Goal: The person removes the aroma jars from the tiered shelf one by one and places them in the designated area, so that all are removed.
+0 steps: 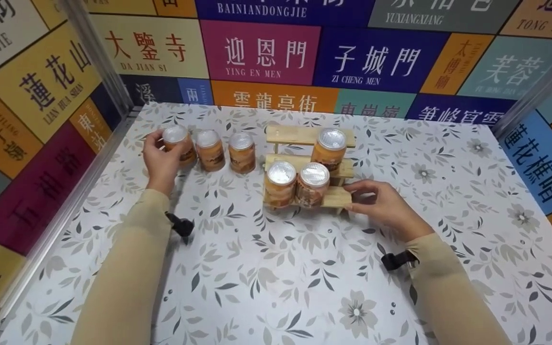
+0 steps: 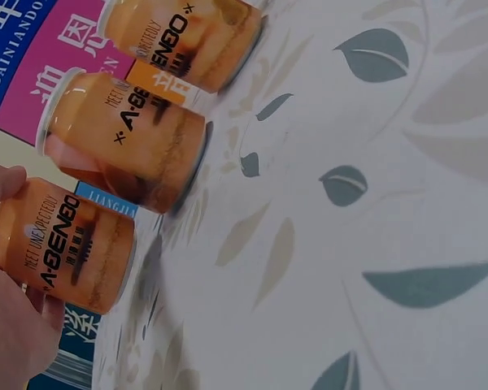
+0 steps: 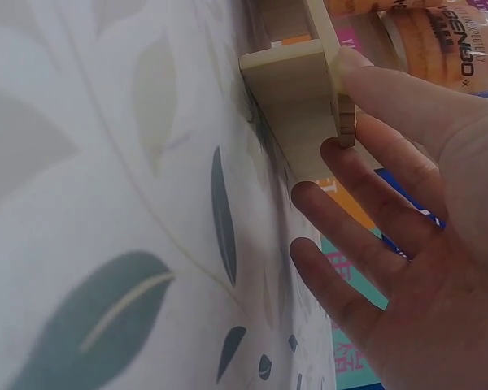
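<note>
Tabletop [image 1: 266,287]: leaf-patterned
Rack [image 1: 300,158]: probably being loaded
Left hand [image 1: 161,163]: gripping end can [image 1: 187,154], ten o'clock; probably to lift upright toward three next
Right hand [image 1: 385,206]: pinching lower step [image 1: 337,197], four o'clock

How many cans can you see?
6. One can is in the left hand; two more stand beside it. On the wooden rack, two are on the bottom step and one on the middle step.
</note>
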